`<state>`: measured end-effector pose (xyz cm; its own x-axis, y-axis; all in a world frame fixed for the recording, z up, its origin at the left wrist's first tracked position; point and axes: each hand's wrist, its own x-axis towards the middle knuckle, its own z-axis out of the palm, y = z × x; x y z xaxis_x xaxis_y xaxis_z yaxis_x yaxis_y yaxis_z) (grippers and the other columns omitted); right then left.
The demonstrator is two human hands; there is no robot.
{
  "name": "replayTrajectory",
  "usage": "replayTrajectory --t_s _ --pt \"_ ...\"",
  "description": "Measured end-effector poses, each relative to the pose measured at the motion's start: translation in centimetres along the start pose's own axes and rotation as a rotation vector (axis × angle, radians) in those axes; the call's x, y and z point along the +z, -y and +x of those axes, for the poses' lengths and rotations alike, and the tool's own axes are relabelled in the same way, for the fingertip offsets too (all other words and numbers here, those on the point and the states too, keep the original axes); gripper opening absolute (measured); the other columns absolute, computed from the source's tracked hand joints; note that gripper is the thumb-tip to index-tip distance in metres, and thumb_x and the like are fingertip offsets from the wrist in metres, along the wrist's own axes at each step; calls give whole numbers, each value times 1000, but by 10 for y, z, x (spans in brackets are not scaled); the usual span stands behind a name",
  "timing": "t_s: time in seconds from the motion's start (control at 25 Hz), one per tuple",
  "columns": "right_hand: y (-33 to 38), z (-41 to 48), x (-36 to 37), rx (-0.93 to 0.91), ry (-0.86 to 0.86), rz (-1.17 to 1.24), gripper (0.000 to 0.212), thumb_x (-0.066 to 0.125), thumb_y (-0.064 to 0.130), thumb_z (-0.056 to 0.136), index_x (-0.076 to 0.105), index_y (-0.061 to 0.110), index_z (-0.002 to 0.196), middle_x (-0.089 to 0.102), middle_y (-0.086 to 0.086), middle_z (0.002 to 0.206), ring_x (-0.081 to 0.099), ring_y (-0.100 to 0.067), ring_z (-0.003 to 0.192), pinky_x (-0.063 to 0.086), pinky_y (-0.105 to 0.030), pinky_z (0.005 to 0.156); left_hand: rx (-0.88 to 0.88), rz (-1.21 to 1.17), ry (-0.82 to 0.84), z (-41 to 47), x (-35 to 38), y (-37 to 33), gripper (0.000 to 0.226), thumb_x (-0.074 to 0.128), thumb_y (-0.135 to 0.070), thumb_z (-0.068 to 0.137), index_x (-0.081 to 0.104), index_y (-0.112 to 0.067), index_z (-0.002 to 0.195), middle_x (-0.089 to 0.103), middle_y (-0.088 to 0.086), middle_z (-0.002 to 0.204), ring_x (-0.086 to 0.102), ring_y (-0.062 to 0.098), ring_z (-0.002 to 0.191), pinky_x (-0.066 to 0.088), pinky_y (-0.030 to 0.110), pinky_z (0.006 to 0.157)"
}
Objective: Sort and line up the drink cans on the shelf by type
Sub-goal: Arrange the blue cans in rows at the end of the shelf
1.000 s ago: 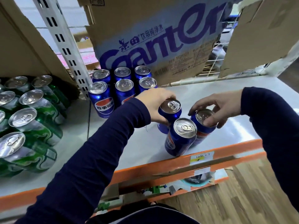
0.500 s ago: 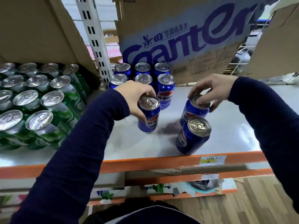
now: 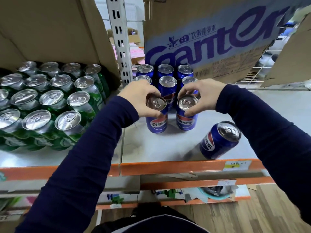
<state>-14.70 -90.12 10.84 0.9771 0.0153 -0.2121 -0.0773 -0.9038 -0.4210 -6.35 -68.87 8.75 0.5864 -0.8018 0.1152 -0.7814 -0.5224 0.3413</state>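
Observation:
My left hand (image 3: 140,98) grips the rim of a blue cola can (image 3: 156,121) standing on the grey shelf (image 3: 168,147). My right hand (image 3: 202,96) grips the top of a second blue cola can (image 3: 186,119) right beside it. Both cans stand just in front of a block of several blue cans (image 3: 167,81) at the back. A third loose blue can (image 3: 220,140) stands alone near the shelf's front edge, to the right. Green cans (image 3: 50,105) fill the left part of the shelf in rows.
A big cardboard box with blue lettering (image 3: 210,39) hangs over the back of the blue cans. Another cardboard box (image 3: 50,31) sits above the green cans. A white slotted upright (image 3: 120,47) divides the two groups. The shelf has an orange front rail (image 3: 168,168).
Both hands have carried their blue cans back and leftward, setting them side by side in front of the blue block. The loose can near the front edge stayed put.

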Motion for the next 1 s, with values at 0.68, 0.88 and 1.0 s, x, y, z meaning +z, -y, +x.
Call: replayTrajectory --t_s 0.68,0.88,1.0 --pt "36 2 31 184 -206 -11 66 85 42 56 54 13 106 59 -4 100 60 -24 85 52 -34 70 -218 -92 -129 -11 1 24 59 75 -56 62 68 -12 100 60 8 98 55 23 91 43 31 80" --pt "42 16 30 141 -209 -2 67 84 32 62 53 14 118 58 -7 116 57 -24 100 51 -33 80 -177 -125 -168 -8 3 21 49 76 -47 67 69 -7 95 60 12 92 54 25 87 46 36 80" --pt "39 21 34 172 -226 25 69 83 31 63 51 15 122 57 -6 119 53 -21 102 46 -29 82 -193 -162 -126 -7 3 25 54 75 -54 62 69 -13 95 60 11 95 55 26 88 48 38 81"
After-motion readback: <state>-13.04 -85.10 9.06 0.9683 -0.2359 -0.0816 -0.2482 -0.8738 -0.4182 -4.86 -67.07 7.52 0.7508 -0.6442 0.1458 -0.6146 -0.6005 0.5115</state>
